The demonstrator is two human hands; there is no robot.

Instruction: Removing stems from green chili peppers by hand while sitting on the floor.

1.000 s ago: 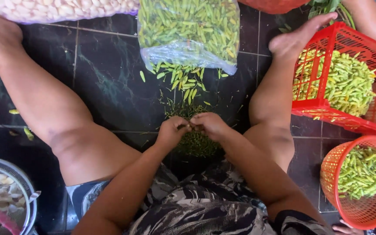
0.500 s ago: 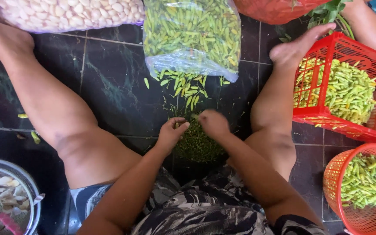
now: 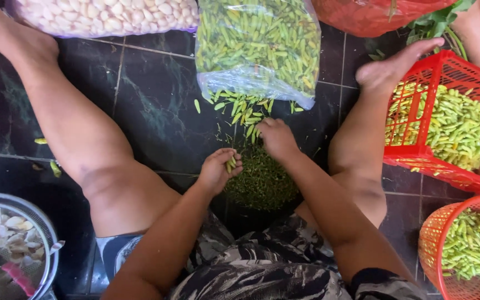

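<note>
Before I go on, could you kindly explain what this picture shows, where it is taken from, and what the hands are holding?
The view comes from a camera on a person's head, looking down at their own legs and hands as they sit on a dark tiled floor. The left hand holds a few green chillies. The right hand reaches into loose chillies spilling from a clear bag. Between the hands lies a stem pile. A red crate and an orange basket hold more chillies.
</note>
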